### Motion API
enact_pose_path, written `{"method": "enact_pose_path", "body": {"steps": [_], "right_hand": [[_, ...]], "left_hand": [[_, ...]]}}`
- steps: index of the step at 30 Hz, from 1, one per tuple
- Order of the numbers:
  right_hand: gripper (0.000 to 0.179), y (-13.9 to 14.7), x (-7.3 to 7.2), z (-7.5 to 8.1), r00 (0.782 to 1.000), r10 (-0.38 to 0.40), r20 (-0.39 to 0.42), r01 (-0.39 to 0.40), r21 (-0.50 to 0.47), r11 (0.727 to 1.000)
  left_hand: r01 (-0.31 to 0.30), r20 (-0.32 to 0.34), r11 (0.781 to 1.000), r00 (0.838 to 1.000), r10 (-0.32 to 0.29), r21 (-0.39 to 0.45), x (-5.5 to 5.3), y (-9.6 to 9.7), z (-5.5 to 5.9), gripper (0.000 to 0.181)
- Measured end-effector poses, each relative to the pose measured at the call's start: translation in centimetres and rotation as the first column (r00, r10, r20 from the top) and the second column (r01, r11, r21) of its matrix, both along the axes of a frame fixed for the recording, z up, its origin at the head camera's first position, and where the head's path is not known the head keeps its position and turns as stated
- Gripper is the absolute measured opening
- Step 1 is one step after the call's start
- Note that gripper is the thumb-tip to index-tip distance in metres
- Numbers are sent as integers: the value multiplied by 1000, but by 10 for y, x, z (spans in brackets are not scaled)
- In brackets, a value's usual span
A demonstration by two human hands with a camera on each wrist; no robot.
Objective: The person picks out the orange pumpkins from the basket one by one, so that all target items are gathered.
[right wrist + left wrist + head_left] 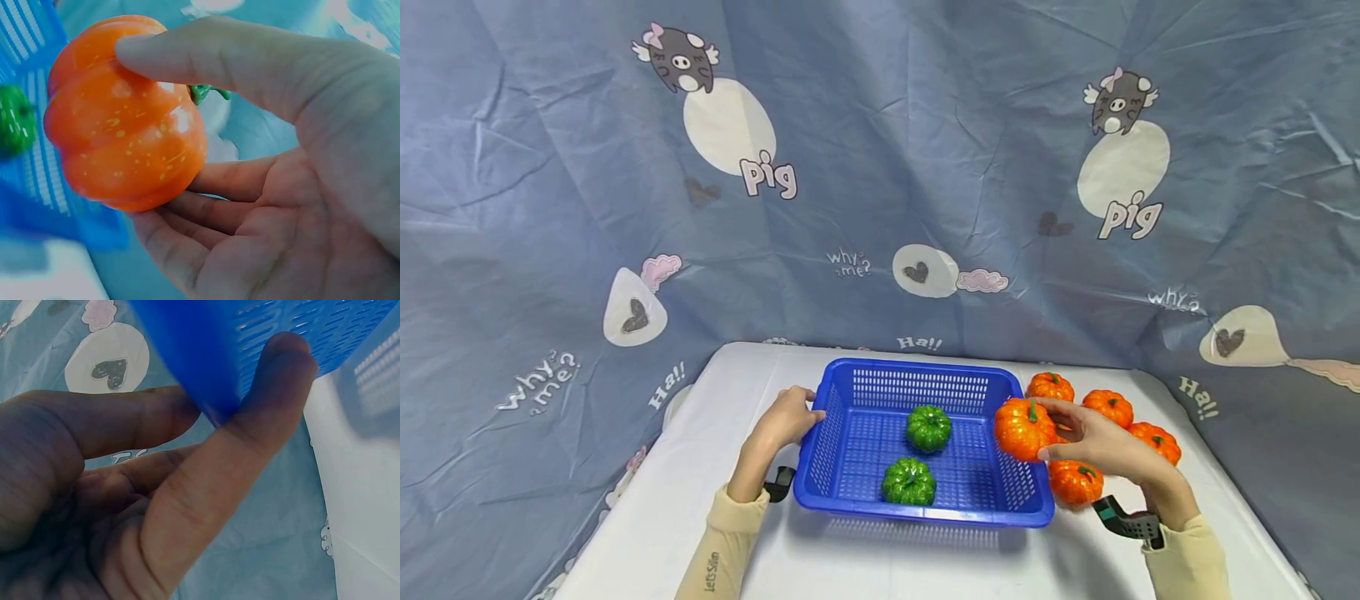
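Observation:
My right hand point(1097, 437) grips an orange toy pumpkin point(1024, 429) with a green stem, thumb on one side and fingers on the other. In the head view the pumpkin overlaps the right rim of a blue plastic basket point(925, 514). My left hand point(787, 417) pinches the basket's left rim between thumb and fingers, as the left wrist view shows with the thumb and a finger on either side of the blue rim point(187, 356). Inside the basket sit two green pumpkins, one farther back point(928, 429) and one near the front point(909, 482).
Several more orange pumpkins lie on the white table right of the basket, among them one at the back point(1050, 387), one at the right point(1155, 442) and one in front point(1077, 482). A blue printed cloth point(865, 167) hangs behind the table point(730, 375).

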State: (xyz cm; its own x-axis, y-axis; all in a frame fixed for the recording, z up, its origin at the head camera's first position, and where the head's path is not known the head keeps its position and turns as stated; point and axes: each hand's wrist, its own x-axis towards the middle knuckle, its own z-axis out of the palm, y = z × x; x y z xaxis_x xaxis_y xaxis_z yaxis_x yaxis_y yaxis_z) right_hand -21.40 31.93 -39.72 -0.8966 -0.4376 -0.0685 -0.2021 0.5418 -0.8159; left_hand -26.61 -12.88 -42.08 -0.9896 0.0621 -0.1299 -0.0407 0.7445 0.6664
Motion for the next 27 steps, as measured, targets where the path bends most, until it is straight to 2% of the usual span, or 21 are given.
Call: {"method": "enact_pose_path", "body": {"steps": [6, 12, 15, 19, 27], "right_hand": [[78, 46, 13, -7, 992, -107, 72, 108, -8, 994], [75, 91, 22, -30, 986, -153, 72, 152, 19, 988], [77, 111, 27, -42, 974, -186, 128, 182, 45, 982], [79, 131, 33, -52, 956, -235, 178, 216, 118, 969], [82, 152, 40, -69, 935, -293, 200, 253, 200, 946]], "left_hand": [[4, 0, 1000, 1000, -4, 1, 0, 0, 0, 47], [4, 1, 1000, 1000, -4, 0, 0, 0, 0, 47], [3, 3, 1000, 1000, -3, -6, -1, 0, -1, 48], [2, 5, 1000, 1000, -2, -7, -2, 1, -1, 48], [8, -1, 1000, 1000, -8, -24, -2, 0, -2, 47]]}}
